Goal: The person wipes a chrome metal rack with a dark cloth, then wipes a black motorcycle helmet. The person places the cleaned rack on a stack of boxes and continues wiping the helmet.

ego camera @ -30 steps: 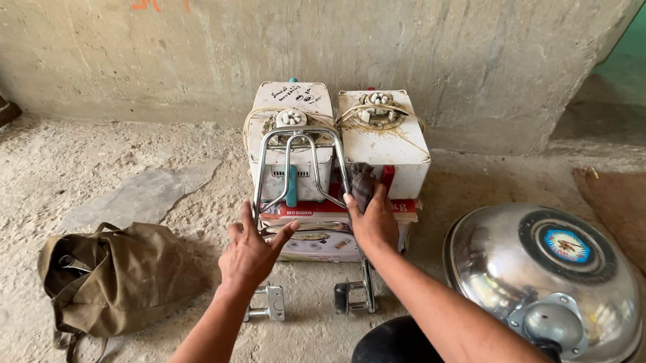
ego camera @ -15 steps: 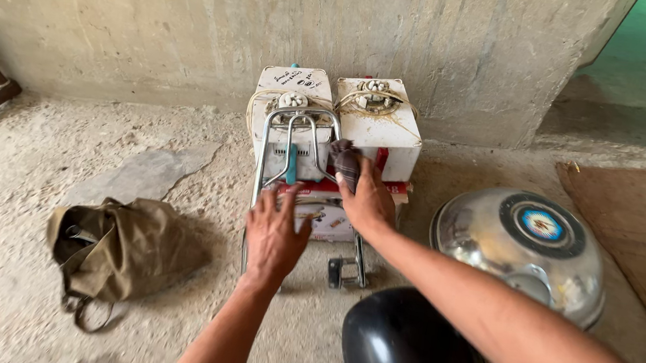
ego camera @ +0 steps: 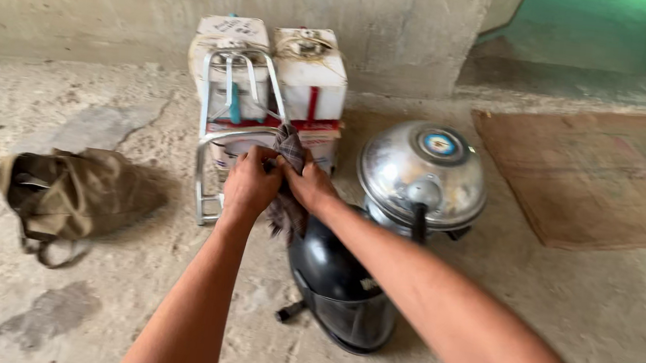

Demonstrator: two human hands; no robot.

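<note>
Black helmet: nearest, lying on the concrete floor, under the right forearm.
Left hand: closed in a fist over the cloth and the metal rack's bar.
Right hand: fingers curled, pinching the cloth; it touches the left hand.
Cloth: dark, checked, bunched between both hands, one end up over the rack, the other hanging down towards the helmet.
Rack: silver tube frame, leaning on the boxes.
Bag: olive, slumped at left, well apart.
Dome: shiny metal, right of the hands, just behind the helmet.
Boxes: two white ones, side by side against the wall.
Mat: brown, far right.
</note>
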